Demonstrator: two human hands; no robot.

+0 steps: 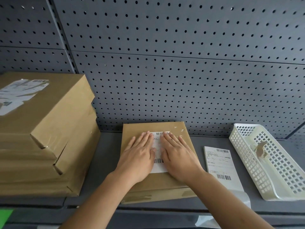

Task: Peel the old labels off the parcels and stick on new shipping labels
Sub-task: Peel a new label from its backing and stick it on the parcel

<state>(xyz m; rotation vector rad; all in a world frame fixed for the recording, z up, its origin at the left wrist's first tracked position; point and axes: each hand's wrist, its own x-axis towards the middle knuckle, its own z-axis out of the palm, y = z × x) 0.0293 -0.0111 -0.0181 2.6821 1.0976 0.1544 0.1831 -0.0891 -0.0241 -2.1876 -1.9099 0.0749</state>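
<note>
A flat brown parcel [181,129] lies on the grey shelf in the middle. A white shipping label [158,146] with barcodes lies on its top. My left hand [137,156] presses flat on the label's left half, fingers straight. My right hand [177,156] presses flat on its right half, fingers straight too. Small white scraps of an old label [179,131] remain near the parcel's far right corner. Right of the parcel, a stack of fresh labels [219,164] lies on the shelf.
A stack of brown parcels [49,138] stands at the left, the top one bearing a torn label [19,91]. A white mesh basket [244,156] at the right holds a brown peeled scrap [260,149]. Backing paper [242,197] lies near the shelf's front edge. Pegboard wall behind.
</note>
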